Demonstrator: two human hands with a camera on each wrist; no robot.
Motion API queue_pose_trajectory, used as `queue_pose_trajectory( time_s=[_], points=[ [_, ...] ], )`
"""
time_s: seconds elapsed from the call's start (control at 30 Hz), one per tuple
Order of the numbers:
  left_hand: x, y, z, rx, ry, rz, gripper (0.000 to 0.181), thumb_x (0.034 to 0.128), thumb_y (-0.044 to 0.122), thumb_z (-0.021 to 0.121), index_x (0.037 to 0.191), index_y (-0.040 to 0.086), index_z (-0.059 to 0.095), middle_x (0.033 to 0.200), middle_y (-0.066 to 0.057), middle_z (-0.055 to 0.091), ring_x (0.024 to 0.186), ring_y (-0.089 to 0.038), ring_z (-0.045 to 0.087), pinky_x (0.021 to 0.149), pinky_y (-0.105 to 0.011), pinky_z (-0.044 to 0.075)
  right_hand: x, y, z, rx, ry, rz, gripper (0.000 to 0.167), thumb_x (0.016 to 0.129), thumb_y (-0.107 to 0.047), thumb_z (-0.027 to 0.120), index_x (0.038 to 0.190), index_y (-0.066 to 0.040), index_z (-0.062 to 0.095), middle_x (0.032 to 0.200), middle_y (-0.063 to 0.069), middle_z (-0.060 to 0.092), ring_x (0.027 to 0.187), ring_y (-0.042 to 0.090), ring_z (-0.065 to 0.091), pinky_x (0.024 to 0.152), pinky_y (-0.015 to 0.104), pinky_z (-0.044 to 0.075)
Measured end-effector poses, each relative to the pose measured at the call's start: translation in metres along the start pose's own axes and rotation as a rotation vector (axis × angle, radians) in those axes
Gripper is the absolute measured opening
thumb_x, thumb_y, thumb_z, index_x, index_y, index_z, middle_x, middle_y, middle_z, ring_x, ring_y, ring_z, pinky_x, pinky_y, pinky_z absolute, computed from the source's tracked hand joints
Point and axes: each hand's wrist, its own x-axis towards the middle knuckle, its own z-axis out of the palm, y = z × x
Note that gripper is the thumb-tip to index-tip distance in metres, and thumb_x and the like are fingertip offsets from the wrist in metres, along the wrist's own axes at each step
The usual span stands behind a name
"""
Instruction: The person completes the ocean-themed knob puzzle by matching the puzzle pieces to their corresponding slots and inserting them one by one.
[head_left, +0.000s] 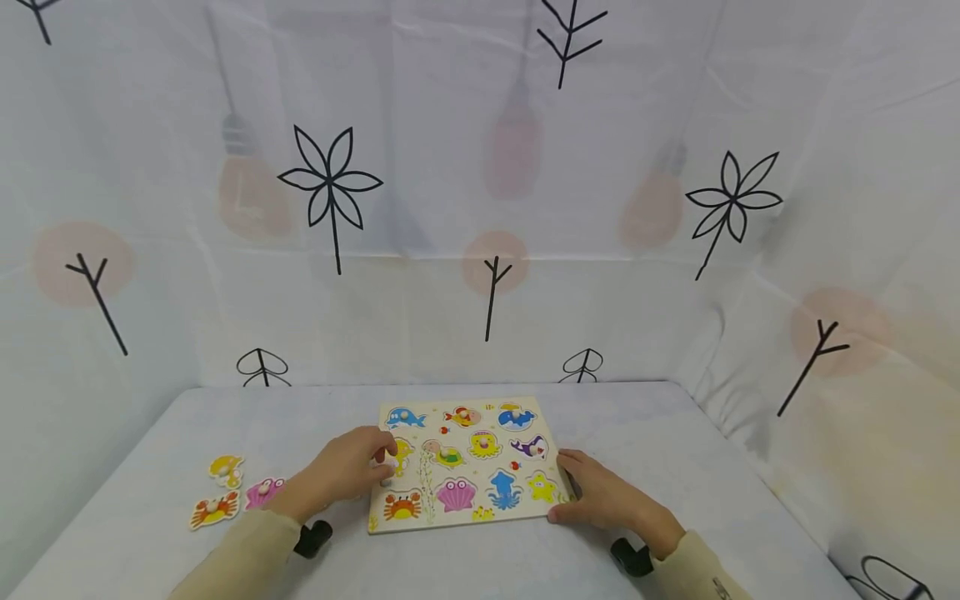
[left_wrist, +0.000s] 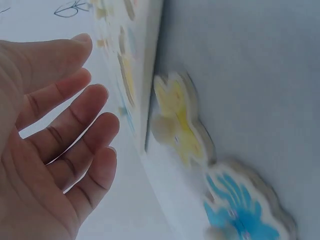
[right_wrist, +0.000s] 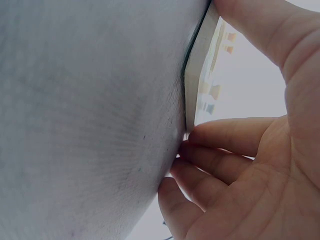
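Observation:
A wooden knobbed puzzle board point(head_left: 420, 518) with printed sea animals lies on the table. My left hand point(head_left: 348, 467) hovers by its left edge, fingers loosely bent and nothing between them. In the left wrist view, this hand point(left_wrist: 60, 135) is apart from a yellow puzzle piece point(left_wrist: 182, 125) and a blue puzzle piece point(left_wrist: 240, 200), both with knobs; the forearm hides them in the head view. At the board's near right corner, my right hand point(head_left: 607, 496) holds the board, thumb on the near edge and fingers against the right edge, as the right wrist view also shows.
Left of the board lie a yellow piece point(head_left: 226, 472), a crab piece point(head_left: 214, 509) and a pink piece point(head_left: 262, 493) partly behind the left forearm. Patterned cloth point(head_left: 435, 208) hangs behind and beside the pale table point(head_left: 480, 571). Each wrist wears a black camera point(head_left: 632, 557).

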Motion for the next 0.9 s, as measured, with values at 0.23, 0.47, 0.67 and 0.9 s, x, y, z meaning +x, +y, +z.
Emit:
queue_pose_trajectory(
  time_s=[0.23, 0.47, 0.67, 0.9],
  points=[
    [-0.017, -0.021, -0.010, 0.037, 0.001, -0.060, 0.020, 0.0811, 0.024, 0.076, 0.098, 0.019, 0.065, 0.080, 0.008, 0.050, 0.074, -0.012, 0.046, 0.069, -0.032, 0.042, -0.002, -0.001, -0.001, -0.002, -0.006, -0.003, 0.099, 0.067, -0.052, 0.081, 0.143, -0.004, 0.040, 0.149, 0.014, 0.034, 0.137, 0.037, 0.030, 0.107, 0.055, 0.026],
    [-0.031, -0.049, -0.023, 0.075, 0.011, -0.097, 0.020, 0.0810, 0.022, 0.076, 0.098, 0.018, 0.065, 0.081, 0.007, 0.052, 0.074, -0.013, 0.047, 0.067, -0.033, 0.043, -0.003, -0.002, -0.002, -0.003, -0.002, -0.005, 0.098, 0.067, -0.052, 0.081, 0.143, -0.003, 0.041, 0.149, 0.014, 0.034, 0.137, 0.037, 0.030, 0.107, 0.055, 0.026],
    [-0.044, -0.070, -0.035, 0.096, 0.015, -0.127, 0.021, 0.0823, 0.022, 0.075, 0.100, 0.016, 0.065, 0.083, 0.004, 0.053, 0.075, -0.015, 0.048, 0.067, -0.034, 0.044, -0.002, -0.001, -0.001, -0.004, -0.005, -0.007, 0.099, 0.066, -0.052, 0.081, 0.143, -0.003, 0.040, 0.149, 0.015, 0.034, 0.137, 0.037, 0.030, 0.107, 0.055, 0.026],
    [-0.054, -0.094, -0.045, 0.119, 0.047, -0.132, 0.021, 0.0808, 0.019, 0.076, 0.097, 0.014, 0.064, 0.082, 0.003, 0.053, 0.076, -0.016, 0.049, 0.071, -0.038, 0.047, -0.001, 0.000, -0.001, 0.000, -0.005, -0.014, 0.100, 0.066, -0.053, 0.081, 0.143, -0.003, 0.040, 0.149, 0.015, 0.033, 0.137, 0.037, 0.030, 0.107, 0.055, 0.026]
  ],
)
